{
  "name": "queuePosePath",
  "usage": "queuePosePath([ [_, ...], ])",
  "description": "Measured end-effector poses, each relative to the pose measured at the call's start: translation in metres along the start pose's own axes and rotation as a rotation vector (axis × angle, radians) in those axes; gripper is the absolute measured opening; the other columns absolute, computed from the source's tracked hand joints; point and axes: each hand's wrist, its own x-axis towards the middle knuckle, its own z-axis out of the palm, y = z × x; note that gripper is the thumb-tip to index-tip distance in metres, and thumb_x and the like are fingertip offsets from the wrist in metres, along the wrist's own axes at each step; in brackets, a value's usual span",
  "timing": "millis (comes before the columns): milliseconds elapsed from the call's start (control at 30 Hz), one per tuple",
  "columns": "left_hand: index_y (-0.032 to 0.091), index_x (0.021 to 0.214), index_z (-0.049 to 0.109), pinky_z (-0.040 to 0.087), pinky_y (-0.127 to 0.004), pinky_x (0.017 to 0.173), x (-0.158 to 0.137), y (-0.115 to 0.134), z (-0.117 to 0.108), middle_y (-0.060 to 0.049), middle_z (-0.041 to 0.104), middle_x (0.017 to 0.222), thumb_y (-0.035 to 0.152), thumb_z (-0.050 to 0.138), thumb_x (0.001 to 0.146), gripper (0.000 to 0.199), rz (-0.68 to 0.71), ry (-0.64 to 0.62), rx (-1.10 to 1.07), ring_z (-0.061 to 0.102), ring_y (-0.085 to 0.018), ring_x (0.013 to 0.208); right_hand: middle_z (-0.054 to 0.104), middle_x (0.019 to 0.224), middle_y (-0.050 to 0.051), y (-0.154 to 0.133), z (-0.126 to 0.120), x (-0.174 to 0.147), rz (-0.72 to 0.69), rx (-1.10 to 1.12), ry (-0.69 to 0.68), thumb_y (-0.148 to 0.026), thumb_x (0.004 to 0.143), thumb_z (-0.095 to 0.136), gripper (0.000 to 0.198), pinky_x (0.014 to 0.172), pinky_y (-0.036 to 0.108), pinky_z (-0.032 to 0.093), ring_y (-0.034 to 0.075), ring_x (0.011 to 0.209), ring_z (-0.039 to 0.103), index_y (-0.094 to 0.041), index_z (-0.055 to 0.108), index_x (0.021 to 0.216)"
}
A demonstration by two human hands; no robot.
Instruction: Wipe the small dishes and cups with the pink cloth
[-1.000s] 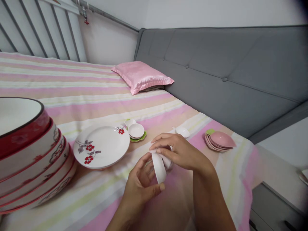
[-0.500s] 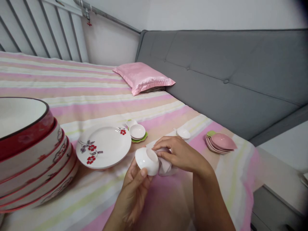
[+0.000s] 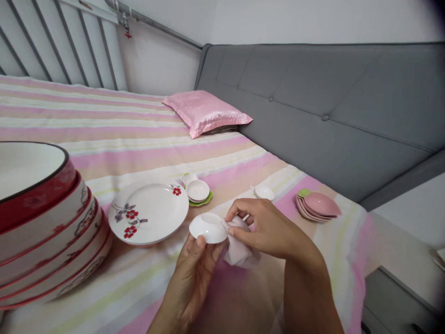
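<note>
A small white bowl (image 3: 207,230) is turned base-up above the bed, gripped at its rim by the thumb and fingers of my left hand (image 3: 194,266). My right hand (image 3: 266,229) pinches a thin white cloth (image 3: 239,248) against the bowl's right side. Part of the cloth hangs down below those fingers. To the left of my hands lies a white plate (image 3: 149,213) with red flowers. Just beyond the bowl sits a small white dish (image 3: 198,190) above a green leaf-shaped one (image 3: 205,199).
Tall stacked bowls (image 3: 45,232) with red rims stand at the left. Pink leaf-shaped dishes (image 3: 321,205) are piled at the right, and white spoon-like pieces (image 3: 264,192) lie behind my right hand. A pink pillow (image 3: 208,112) rests near the grey headboard (image 3: 330,93).
The bowl has tipped so its base faces more upward, and has shifted slightly left. My right hand with the cloth has moved from its base to its right side, and more cloth hangs visible.
</note>
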Motion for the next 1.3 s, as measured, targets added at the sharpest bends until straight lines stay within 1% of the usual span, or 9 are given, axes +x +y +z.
queuePosePath([
  [167, 0.026, 0.128, 0.047, 0.046, -0.032, 0.094, 0.0, -0.002, 0.0, -0.007, 0.06, 0.121, 0.023, 0.068, 0.074, 0.058, 0.015, 0.034, 0.078, 0.059, -0.021, 0.106, 0.064, 0.081, -0.003, -0.011, 0.002, -0.003, -0.062, 0.026, 0.024, -0.015, 0.071, 0.06, 0.012, 0.064, 0.022, 0.04, 0.011, 0.072, 0.056, -0.022, 0.063, 0.081],
  [400, 0.026, 0.126, 0.048, 0.048, -0.027, 0.091, -0.001, -0.003, 0.003, -0.005, 0.061, 0.12, 0.02, 0.07, 0.072, 0.059, 0.011, 0.059, 0.065, 0.059, -0.019, 0.106, 0.064, 0.081, -0.002, -0.023, 0.007, -0.006, -0.146, 0.065, 0.034, -0.011, 0.071, 0.06, 0.014, 0.068, 0.022, 0.041, 0.012, 0.076, 0.057, -0.021, 0.063, 0.08],
  [533, 0.026, 0.13, 0.046, 0.051, -0.026, 0.087, -0.001, 0.0, 0.005, -0.007, 0.063, 0.116, 0.02, 0.066, 0.075, 0.058, -0.008, 0.113, -0.006, 0.061, -0.02, 0.104, 0.064, 0.081, -0.002, -0.014, 0.002, -0.005, -0.118, 0.064, 0.004, -0.009, 0.069, 0.059, 0.017, 0.065, 0.022, 0.041, 0.013, 0.076, 0.057, -0.021, 0.063, 0.08],
  [633, 0.025, 0.132, 0.043, 0.051, -0.029, 0.09, -0.001, 0.003, 0.006, -0.008, 0.062, 0.119, 0.022, 0.06, 0.08, 0.054, -0.042, 0.139, -0.088, 0.059, -0.021, 0.108, 0.064, 0.082, -0.002, -0.003, -0.001, -0.002, -0.083, 0.047, -0.017, -0.009, 0.069, 0.058, 0.017, 0.065, 0.023, 0.041, 0.014, 0.078, 0.056, -0.022, 0.063, 0.079],
  [733, 0.025, 0.133, 0.042, 0.05, -0.03, 0.091, -0.001, 0.004, 0.006, -0.008, 0.061, 0.121, 0.028, 0.057, 0.083, 0.052, -0.079, 0.127, -0.122, 0.058, -0.021, 0.11, 0.063, 0.081, -0.002, 0.004, -0.003, 0.0, -0.064, 0.027, -0.031, -0.009, 0.069, 0.058, 0.017, 0.064, 0.023, 0.04, 0.013, 0.078, 0.056, -0.022, 0.062, 0.079],
  [833, 0.026, 0.132, 0.042, 0.05, -0.03, 0.091, -0.001, 0.004, 0.005, -0.008, 0.061, 0.122, 0.033, 0.057, 0.083, 0.053, -0.087, 0.097, -0.114, 0.057, -0.022, 0.111, 0.063, 0.082, -0.002, 0.004, -0.004, 0.0, -0.063, 0.036, -0.039, -0.009, 0.068, 0.059, 0.017, 0.065, 0.023, 0.041, 0.013, 0.078, 0.056, -0.022, 0.063, 0.078],
  [1033, 0.026, 0.129, 0.044, 0.05, -0.027, 0.087, -0.001, -0.002, 0.004, -0.008, 0.06, 0.122, 0.028, 0.064, 0.077, 0.055, 0.0, 0.041, 0.077, 0.058, -0.021, 0.109, 0.063, 0.086, -0.001, -0.008, -0.002, -0.005, -0.135, 0.081, -0.045, -0.008, 0.068, 0.062, 0.017, 0.071, 0.023, 0.043, 0.012, 0.079, 0.058, -0.021, 0.065, 0.079],
  [1200, 0.024, 0.121, 0.045, 0.045, -0.031, 0.092, -0.001, -0.007, 0.003, -0.008, 0.058, 0.121, 0.024, 0.073, 0.069, 0.059, 0.085, 0.059, 0.262, 0.054, -0.023, 0.113, 0.064, 0.086, -0.001, -0.014, 0.001, -0.007, -0.159, 0.096, -0.027, -0.007, 0.068, 0.062, 0.018, 0.071, 0.022, 0.044, 0.011, 0.078, 0.059, -0.021, 0.068, 0.078],
  [1300, 0.024, 0.117, 0.044, 0.046, -0.034, 0.09, 0.002, -0.009, -0.001, -0.008, 0.059, 0.117, 0.021, 0.078, 0.06, 0.066, 0.146, 0.086, 0.358, 0.054, -0.024, 0.111, 0.065, 0.087, -0.001, -0.014, 0.001, -0.007, -0.162, 0.1, -0.012, -0.009, 0.069, 0.063, 0.016, 0.072, 0.022, 0.044, 0.011, 0.078, 0.059, -0.021, 0.07, 0.078],
])
